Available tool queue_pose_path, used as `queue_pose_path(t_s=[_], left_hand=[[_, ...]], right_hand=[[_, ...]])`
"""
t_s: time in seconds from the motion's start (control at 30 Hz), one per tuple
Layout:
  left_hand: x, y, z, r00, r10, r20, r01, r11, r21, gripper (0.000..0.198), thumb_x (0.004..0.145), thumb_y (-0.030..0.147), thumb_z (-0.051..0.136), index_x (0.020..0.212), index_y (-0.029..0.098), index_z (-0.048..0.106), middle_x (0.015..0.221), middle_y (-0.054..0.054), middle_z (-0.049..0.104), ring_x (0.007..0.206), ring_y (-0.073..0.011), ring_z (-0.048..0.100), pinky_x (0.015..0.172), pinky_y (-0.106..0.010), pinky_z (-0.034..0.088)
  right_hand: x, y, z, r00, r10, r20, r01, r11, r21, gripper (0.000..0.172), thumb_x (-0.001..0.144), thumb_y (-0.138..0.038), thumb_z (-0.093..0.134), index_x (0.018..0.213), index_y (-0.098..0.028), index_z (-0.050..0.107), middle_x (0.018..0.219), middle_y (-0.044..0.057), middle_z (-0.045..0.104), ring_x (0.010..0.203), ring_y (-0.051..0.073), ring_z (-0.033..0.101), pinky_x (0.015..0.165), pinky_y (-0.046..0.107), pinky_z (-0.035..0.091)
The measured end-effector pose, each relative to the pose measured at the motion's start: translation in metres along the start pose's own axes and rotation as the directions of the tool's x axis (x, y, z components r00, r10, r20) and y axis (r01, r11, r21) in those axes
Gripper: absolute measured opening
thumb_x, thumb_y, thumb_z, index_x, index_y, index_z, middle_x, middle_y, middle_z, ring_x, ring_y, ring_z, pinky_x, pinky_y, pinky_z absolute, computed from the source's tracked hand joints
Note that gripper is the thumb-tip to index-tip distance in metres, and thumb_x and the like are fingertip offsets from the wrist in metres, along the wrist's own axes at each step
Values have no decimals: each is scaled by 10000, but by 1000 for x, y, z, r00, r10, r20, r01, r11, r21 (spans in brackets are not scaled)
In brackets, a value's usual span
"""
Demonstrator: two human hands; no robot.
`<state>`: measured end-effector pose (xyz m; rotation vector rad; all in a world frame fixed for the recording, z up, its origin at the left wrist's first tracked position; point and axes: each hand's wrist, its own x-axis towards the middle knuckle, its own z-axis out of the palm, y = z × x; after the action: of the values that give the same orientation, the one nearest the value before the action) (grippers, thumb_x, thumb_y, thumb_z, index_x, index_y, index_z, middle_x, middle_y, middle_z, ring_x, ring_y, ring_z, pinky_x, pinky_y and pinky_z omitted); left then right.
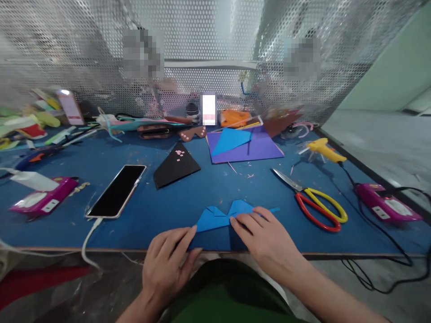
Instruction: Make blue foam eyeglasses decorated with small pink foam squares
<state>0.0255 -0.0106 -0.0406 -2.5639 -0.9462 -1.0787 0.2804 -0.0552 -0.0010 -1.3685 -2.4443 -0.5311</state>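
A piece of folded blue paper (217,220) lies near the front edge of the table, with points sticking up along its far side. At its left end my left hand (170,253) pinches the paper, thumb below and fingers together on top. My right hand (259,229) holds the right part down with curled fingers, hiding some of it; a thin blue tip shows beyond the knuckles. To the right of this hand lie scissors (299,188) with one red and one yellow handle, blades parted.
Beyond the hands are a black paper piece (177,168) with pink bits and purple sheets (262,146) under a blue paper (230,139). A phone (117,190) on a cable lies left. At right are a yellow glue gun (325,149) and a magenta power strip (387,202).
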Motion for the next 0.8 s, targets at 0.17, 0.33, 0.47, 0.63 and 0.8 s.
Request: queue_pose_path(t_s=[0.17, 0.33, 0.47, 0.63, 0.8], left_hand=[[7, -5, -14, 999, -54, 4, 54, 996, -75, 437, 899, 345, 639, 1290, 155, 597, 1046, -95, 709, 951, -226, 642, 880, -348, 483], [20, -9, -26, 906, -419, -66, 357, 838, -413, 435, 989, 477, 401, 1213, 206, 655, 1161, -97, 683, 1082, -250, 603, 949, -399, 451], [61, -13, -11, 443, -896, -8, 486, 248, -838, 518, 942, 591, 393, 1225, 216, 610, 1198, -81, 642, 1054, -201, 592, 894, -344, 468], [137, -9, 16, 539, -732, 416, 574, -42, -818, 483, 700, 532, 761, 1002, 158, 713, 977, -92, 713, 904, -192, 647, 757, -285, 487], [177, 5, 39, 551, -419, 722, 694, -250, -675, 518, 552, 554, 842, 849, 140, 747, 797, -96, 735, 713, -191, 668, 680, -310, 524]], right_hand=[[20, 1, -3, 986, -166, 29, 166, 986, -10, 276, 875, -40, 465, 768, -157, 691, 679, 54, 597, 660, 186, 481, 810, 391, 387], [34, 12, -13, 1000, -10, -11, 11, 991, 135, 278, 846, -18, 480, 695, -162, 664, 653, 40, 580, 630, 154, 447, 796, 362, 371], [57, 51, -41, 942, 333, -49, -294, 885, 361, 199, 866, -130, 522, 763, -185, 684, 722, 21, 636, 671, 141, 502, 840, 386, 365], [82, 92, -45, 839, 522, 156, -448, 498, 742, 183, 826, -339, 609, 762, -185, 681, 652, 1, 661, 613, 138, 579, 635, 298, 443], [88, 102, -6, 799, 506, 325, -434, 112, 894, 253, 882, -402, 643, 892, -150, 655, 767, -5, 667, 678, 122, 623, 694, 309, 520]])
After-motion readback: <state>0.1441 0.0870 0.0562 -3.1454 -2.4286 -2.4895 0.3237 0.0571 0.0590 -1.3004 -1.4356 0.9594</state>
